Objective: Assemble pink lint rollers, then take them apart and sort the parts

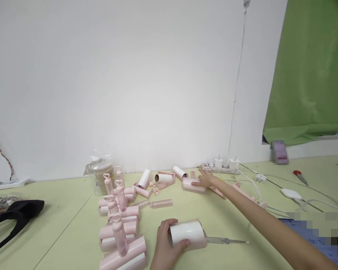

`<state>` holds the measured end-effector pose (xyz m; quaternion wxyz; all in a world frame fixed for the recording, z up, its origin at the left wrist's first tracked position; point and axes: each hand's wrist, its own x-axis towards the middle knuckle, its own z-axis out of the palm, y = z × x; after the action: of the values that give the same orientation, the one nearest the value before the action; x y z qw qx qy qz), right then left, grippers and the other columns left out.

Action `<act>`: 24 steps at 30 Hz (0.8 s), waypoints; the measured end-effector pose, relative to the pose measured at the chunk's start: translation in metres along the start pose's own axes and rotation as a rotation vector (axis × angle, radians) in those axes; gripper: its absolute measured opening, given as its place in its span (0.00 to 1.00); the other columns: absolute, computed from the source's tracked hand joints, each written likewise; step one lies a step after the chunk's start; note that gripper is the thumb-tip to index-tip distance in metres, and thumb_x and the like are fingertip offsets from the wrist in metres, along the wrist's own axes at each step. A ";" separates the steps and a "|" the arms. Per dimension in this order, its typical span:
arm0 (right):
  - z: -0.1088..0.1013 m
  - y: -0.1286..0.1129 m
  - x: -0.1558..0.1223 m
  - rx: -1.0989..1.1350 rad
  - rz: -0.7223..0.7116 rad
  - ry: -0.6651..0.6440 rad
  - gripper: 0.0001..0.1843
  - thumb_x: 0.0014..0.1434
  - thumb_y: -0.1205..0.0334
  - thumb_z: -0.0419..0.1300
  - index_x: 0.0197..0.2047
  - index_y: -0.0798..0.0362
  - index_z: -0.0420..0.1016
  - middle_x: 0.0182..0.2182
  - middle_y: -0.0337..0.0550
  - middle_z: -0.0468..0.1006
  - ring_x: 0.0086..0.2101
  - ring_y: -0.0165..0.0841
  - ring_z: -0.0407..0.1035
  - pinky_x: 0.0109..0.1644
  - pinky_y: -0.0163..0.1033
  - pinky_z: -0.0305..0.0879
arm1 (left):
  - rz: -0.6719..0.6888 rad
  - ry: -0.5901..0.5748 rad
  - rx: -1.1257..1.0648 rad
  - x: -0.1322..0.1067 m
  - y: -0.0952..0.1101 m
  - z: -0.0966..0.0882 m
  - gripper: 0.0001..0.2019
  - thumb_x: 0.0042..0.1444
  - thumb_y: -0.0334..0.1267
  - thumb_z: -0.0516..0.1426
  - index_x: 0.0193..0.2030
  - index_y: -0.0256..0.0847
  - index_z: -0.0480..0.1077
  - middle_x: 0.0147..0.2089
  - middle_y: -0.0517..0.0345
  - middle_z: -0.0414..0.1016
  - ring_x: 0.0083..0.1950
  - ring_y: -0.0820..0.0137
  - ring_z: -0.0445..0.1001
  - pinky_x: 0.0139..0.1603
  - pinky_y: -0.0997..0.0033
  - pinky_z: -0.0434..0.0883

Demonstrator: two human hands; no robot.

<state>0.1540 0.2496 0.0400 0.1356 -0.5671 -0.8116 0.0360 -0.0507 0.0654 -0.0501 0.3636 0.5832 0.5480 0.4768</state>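
Note:
My left hand point(169, 243) is closed round a white paper roll point(187, 232) in a clear pinkish cover, which looks like a lint roller. A thin clear handle or tool point(227, 240) lies just right of the roll; whether it joins it is unclear. My right hand point(205, 179) is stretched out to the back with fingers spread, over the right end of a pink roller case point(193, 185). Its thumb lies against that case, and the fingertips reach beyond it, near a small pink piece point(192, 173).
Pink lint rollers with clear handles point(121, 236) stand in a row on the left. Loose white rolls point(144, 179) and a clear tube point(161, 203) lie behind. A bagged tape roll point(101, 172), power strip point(222, 168), cables, red-handled scissors point(300, 176) and a black strap point(19, 213) surround them.

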 end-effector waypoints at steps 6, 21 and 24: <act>0.022 0.012 -0.023 -0.079 -0.019 -0.040 0.16 0.57 0.57 0.53 0.46 0.55 0.65 0.47 0.46 0.66 0.45 0.38 0.62 0.47 0.50 0.58 | -0.003 0.006 0.037 0.002 0.000 0.002 0.21 0.37 0.37 0.59 0.41 0.39 0.64 0.42 0.54 0.66 0.46 0.62 0.64 0.48 0.67 0.62; 0.044 -0.003 -0.008 -0.016 0.041 0.103 0.15 0.58 0.60 0.53 0.48 0.55 0.64 0.46 0.45 0.67 0.42 0.36 0.65 0.44 0.48 0.63 | 0.010 -0.021 0.029 0.001 0.003 -0.001 0.20 0.37 0.36 0.59 0.41 0.39 0.63 0.42 0.53 0.66 0.46 0.61 0.64 0.47 0.65 0.63; 0.036 -0.005 -0.007 0.080 0.026 0.100 0.15 0.58 0.60 0.53 0.48 0.55 0.64 0.47 0.45 0.67 0.43 0.36 0.65 0.45 0.49 0.62 | 0.004 -0.028 0.016 0.001 -0.001 0.001 0.25 0.35 0.34 0.59 0.44 0.37 0.59 0.42 0.52 0.64 0.45 0.63 0.64 0.47 0.67 0.62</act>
<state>0.1418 0.2448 0.0055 0.1980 -0.5727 -0.7944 0.0420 -0.0506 0.0669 -0.0514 0.3658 0.5938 0.5454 0.4649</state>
